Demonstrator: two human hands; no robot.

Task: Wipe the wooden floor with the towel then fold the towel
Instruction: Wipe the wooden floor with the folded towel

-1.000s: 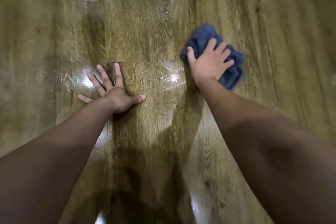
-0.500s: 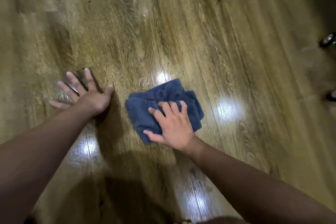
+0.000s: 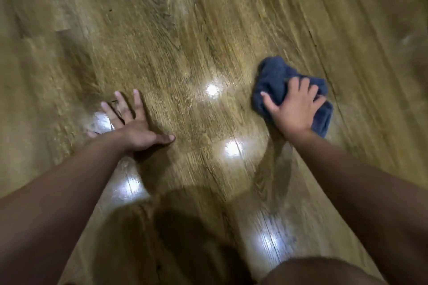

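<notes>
Right hand [image 3: 295, 109] lies on the bunched blue towel [image 3: 273, 81], fingers curled over the cloth and gripping it against the wooden floor [image 3: 176, 30] at the right of the view. Well apart from it, the left hand [image 3: 134, 127] is flat on the boards, fingers spread and straight. Bright spots of light [image 3: 212, 90] shine on the glossy planks between the two hands. A dark shadow [image 3: 185, 227] falls on the near boards.

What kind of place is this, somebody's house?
Probably an indoor room, perhaps a home, though nothing confirms it. Glossy wood-grain floor planks reflect ceiling lights, the left hand rests flat, and the right hand presses a blue towel.
</notes>
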